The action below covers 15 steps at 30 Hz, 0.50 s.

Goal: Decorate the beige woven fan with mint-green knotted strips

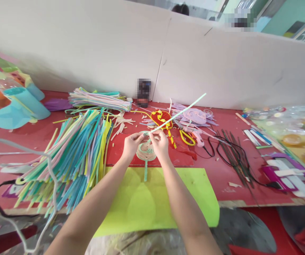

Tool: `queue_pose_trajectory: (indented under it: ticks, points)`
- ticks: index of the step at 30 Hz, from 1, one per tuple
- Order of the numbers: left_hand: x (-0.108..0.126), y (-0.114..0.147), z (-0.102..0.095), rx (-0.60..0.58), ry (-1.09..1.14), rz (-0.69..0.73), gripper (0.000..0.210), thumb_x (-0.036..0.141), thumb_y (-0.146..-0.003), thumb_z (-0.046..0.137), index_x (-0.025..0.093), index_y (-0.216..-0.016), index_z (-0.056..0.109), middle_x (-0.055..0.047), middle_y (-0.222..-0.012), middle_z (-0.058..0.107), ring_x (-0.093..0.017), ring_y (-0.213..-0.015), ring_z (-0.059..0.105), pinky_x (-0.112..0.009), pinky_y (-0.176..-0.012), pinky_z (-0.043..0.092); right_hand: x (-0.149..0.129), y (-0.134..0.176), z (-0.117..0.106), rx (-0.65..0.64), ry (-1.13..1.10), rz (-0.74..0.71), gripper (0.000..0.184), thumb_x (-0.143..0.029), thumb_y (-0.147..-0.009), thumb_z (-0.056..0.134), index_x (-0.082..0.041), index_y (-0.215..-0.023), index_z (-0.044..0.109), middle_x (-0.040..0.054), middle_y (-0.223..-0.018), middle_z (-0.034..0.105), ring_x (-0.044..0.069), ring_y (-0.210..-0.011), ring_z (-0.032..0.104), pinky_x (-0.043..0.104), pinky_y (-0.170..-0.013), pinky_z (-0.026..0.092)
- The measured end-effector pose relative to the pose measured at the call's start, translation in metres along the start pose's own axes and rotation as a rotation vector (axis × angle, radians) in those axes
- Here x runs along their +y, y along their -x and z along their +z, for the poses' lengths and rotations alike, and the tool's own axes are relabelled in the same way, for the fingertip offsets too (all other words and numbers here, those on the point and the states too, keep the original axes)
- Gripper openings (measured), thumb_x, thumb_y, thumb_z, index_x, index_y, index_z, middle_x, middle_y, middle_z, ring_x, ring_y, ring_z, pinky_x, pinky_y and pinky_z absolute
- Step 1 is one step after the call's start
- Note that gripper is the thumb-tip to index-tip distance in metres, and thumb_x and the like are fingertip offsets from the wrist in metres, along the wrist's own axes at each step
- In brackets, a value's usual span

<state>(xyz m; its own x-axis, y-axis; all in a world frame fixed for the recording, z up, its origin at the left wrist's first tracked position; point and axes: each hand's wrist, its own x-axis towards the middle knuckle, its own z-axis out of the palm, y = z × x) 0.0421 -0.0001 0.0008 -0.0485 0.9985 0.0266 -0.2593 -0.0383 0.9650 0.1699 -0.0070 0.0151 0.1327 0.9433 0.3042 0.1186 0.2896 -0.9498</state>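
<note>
Strip [186, 107] pale grn; tbl [226, 118] red

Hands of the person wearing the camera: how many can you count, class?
2: the left hand and the right hand, side by side near the pale green strip's lower end.

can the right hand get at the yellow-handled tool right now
Probably yes: the right hand is near the yellow-handled tool, and the twisted red-and-yellow stem between them looks low enough to reach over. The hand seems to pinch the pale green strip, so may need to let go.
</note>
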Motion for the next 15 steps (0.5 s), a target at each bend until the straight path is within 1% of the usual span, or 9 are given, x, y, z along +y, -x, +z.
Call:
queue_pose_trajectory:
  ticks: [5, 11, 13, 15]
  points:
    - [-0.0004, -0.0006, 0.0007, 0.022, 0.025, 0.019, 0.034, 0.044, -0.069, 0.072, 0.013, -0.083, 0.069, -0.007, -0.077, 0.071, -0.021, -0.072, 0.069, -0.04, -0.077, 0.057, -0.0003, 0.0009, 0.0026, -0.024, 0.018, 0.006, 0.025, -0.045, -0.08, 0.058, -0.021, -0.082, 0.053, 0.0028, -0.081, 0.061, 0.016, -0.078, 0.061, 0.024, -0.059, 0.05]
    - [-0.0006, -0.0012, -0.003, 0.027, -0.094, 0.094, 0.033, 0.045, -0.077, 0.065, 0.013, -0.085, 0.066, -0.006, -0.076, 0.07, -0.019, -0.071, 0.069, -0.036, -0.075, 0.057, -0.0031, 0.0005, 0.0045, -0.045, -0.085, 0.066, 0.027, -0.047, -0.077, 0.061, -0.022, -0.085, 0.057, 0.0022, -0.086, 0.063, 0.016, -0.077, 0.061, 0.023, -0.054, 0.049]
    - [-0.0003, -0.0016, -0.004, 0.016, -0.109, 0.108, 0.031, 0.044, -0.078, 0.063, 0.013, -0.085, 0.066, -0.006, -0.076, 0.07, -0.019, -0.071, 0.068, -0.035, -0.074, 0.057, -0.0037, 0.0001, 0.0043, -0.035, -0.104, 0.078, 0.026, -0.046, -0.076, 0.061, -0.022, -0.085, 0.058, 0.0015, -0.083, 0.063, 0.016, -0.077, 0.061, 0.023, -0.056, 0.049]
    - [-0.0002, -0.002, -0.0046, 0.014, -0.129, 0.122, 0.03, 0.043, -0.079, 0.062, 0.014, -0.085, 0.065, -0.006, -0.076, 0.07, -0.018, -0.071, 0.068, -0.034, -0.073, 0.057, -0.0033, -0.0004, 0.0039, -0.02, -0.142, 0.125, 0.027, -0.046, -0.075, 0.063, -0.021, -0.085, 0.06, 0.0011, -0.08, 0.064, 0.016, -0.076, 0.061, 0.024, -0.056, 0.049]
